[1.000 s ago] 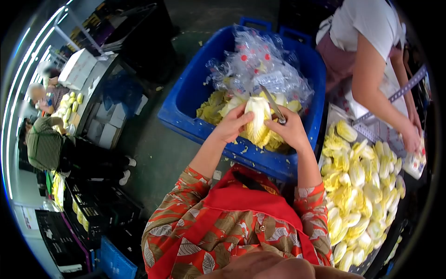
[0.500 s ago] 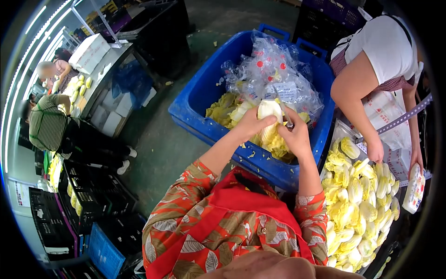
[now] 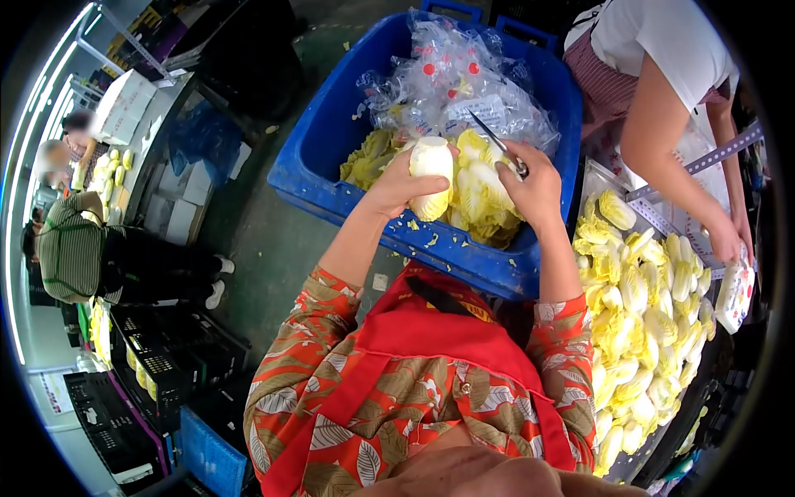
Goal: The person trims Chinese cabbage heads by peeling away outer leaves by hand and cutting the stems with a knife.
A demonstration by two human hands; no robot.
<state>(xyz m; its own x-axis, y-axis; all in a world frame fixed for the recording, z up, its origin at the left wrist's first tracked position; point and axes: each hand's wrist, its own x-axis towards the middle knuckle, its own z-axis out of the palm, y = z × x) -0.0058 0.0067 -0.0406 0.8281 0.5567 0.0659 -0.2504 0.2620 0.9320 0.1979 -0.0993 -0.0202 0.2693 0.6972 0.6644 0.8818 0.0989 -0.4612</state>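
Note:
My left hand (image 3: 397,184) is wrapped round a trimmed napa cabbage (image 3: 432,184), its pale cut base facing up. In my right hand (image 3: 532,184) is a knife (image 3: 489,132) with a dark, slim blade pointing up and to the left. Both hands are over a blue bin (image 3: 290,178). Below them lie loose yellow cabbage leaves (image 3: 480,186), and crumpled clear plastic bags (image 3: 464,79) with red dots fill the bin's far part.
At the right, a heap of napa cabbages (image 3: 638,331) lies beside a perforated metal strip (image 3: 704,166). A co-worker (image 3: 662,83) there holds a packaged cabbage (image 3: 734,294). Black crates (image 3: 178,348) stand at lower left; other people work at a table (image 3: 157,132) at upper left.
The cabbage has moved left with my left hand, away from my right hand. The knife has come clear of it, its blade now showing. The co-worker's hands have come together at the package.

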